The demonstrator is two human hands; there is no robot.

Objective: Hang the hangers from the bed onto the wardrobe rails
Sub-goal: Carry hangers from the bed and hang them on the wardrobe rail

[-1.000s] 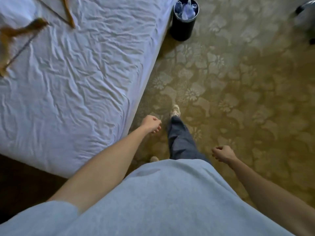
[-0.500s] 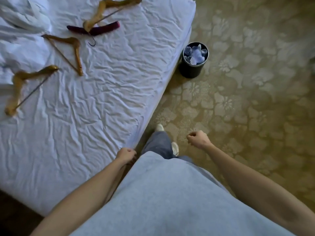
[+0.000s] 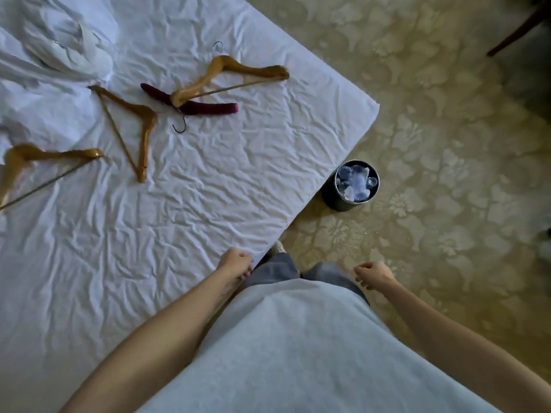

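1. Left hand [image 3: 235, 263]: fingers loosely curled, holding nothing, at the bed [image 3: 208, 204] edge.
2. Right hand [image 3: 374, 275]: loosely curled, holding nothing, over the carpet [image 3: 447, 144].
3. Four hangers lie on the sheet, well apart from both hands: maroon padded hanger [image 3: 205, 108] beneath a wooden hanger [image 3: 226, 76]; a second wooden hanger [image 3: 140, 126]; a third wooden hanger [image 3: 26, 165] at the left border.
4. A bin [image 3: 354, 186] stands just beside the bed.

Bare sheet [image 3: 185, 234] between hands and hangers [image 3: 143, 129]; bin [image 3: 354, 186] beside bed corner.
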